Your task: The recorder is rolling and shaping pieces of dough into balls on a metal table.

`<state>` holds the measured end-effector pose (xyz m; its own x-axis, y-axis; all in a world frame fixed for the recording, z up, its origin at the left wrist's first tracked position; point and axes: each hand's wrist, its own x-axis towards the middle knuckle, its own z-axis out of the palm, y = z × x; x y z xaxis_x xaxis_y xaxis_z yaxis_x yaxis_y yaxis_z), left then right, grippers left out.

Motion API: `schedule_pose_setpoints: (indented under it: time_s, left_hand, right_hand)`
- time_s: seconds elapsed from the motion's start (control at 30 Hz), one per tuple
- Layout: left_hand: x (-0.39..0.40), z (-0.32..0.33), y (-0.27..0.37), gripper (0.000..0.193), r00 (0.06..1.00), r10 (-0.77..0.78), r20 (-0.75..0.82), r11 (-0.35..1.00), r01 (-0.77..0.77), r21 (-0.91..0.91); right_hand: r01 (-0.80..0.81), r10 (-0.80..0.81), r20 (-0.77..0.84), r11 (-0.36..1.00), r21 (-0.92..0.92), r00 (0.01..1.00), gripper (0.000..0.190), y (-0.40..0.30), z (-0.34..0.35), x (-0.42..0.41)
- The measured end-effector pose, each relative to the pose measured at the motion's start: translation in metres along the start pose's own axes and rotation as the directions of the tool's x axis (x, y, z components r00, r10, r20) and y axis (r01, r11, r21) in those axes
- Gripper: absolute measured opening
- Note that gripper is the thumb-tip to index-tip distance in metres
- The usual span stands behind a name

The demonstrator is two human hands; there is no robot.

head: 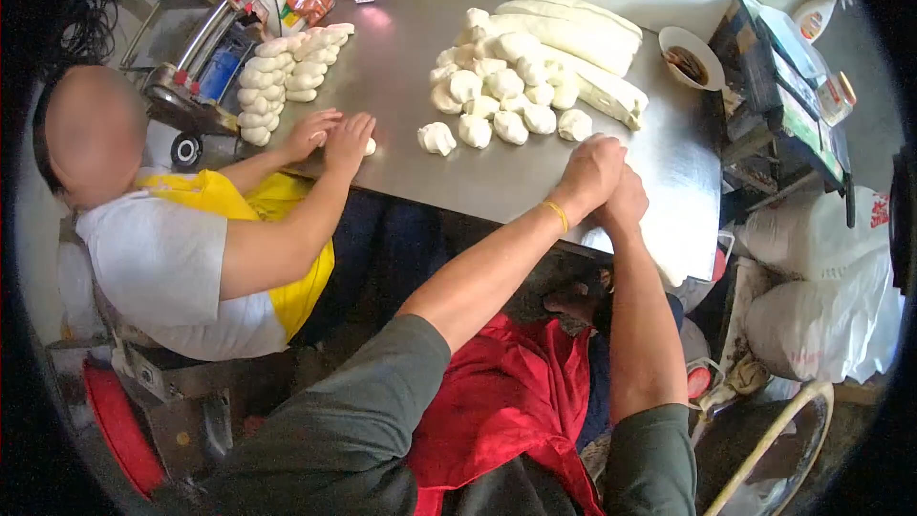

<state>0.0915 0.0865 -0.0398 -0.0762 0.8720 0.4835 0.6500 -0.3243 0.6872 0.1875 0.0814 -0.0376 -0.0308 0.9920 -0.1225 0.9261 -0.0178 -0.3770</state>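
Observation:
My left hand (592,170), with a yellow band at the wrist, is pressed against my right hand (625,202) above the front right of a steel table (473,183). The fingers of both hands curl inward, and whatever lies between them is hidden. Just beyond my left hand sits a dough lump (574,125). Farther off, several rough, torn-looking lumps form a pile (506,84). Behind that pile lie thick pale dough slabs (573,25) and a long dough strip (602,94). A white shape (670,269) at the table's front right corner may be dough or glare.
At the left, a co-worker's hands (347,142) press a small dough piece. Rows of shaped dough (261,97) lie by a roller machine (208,50). A bowl of dark liquid (691,61) stands at the back right. White sacks (817,308) crowd the right side.

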Motion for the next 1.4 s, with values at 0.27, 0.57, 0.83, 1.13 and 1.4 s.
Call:
schedule_pose_setpoints:
  time_s: [0.27, 0.57, 0.83, 1.13, 1.4]
  left_hand:
    - [-0.025, -0.075, 0.044, 0.032, 0.94, 0.091, 0.33, 0.98, -0.025, -0.2]
    - [-0.05, -0.179, -0.107, 0.05, 0.956, -0.142, -0.258, 0.698, 0.282, 0.658]
    - [-0.022, -0.082, -0.03, 0.045, 0.836, -0.485, 0.257, 0.851, 0.519, -0.081]
    - [-0.049, -0.052, 0.029, 0.026, 0.985, -0.171, 0.024, 0.984, 0.172, -0.055]
    - [-0.028, -0.034, 0.015, 0.034, 0.945, -0.325, -0.045, 0.944, 0.32, -0.085]
  right_hand:
    - [-0.118, 0.102, 0.154, 0.988, 0.098, 0.983, 0.051, -0.017, -0.034, 0.024]
    - [0.392, -0.364, 0.17, 0.903, -0.174, 0.916, 0.065, -0.052, -0.02, 0.002]
    - [0.655, -0.622, -0.248, 0.751, 0.079, 0.743, 0.047, -0.026, 0.003, -0.037]
    - [0.336, -0.308, -0.136, 0.888, 0.314, 0.942, 0.046, 0.003, 0.001, -0.039]
    - [0.227, -0.194, -0.207, 0.962, 0.149, 0.959, 0.035, -0.015, 0.021, -0.04]
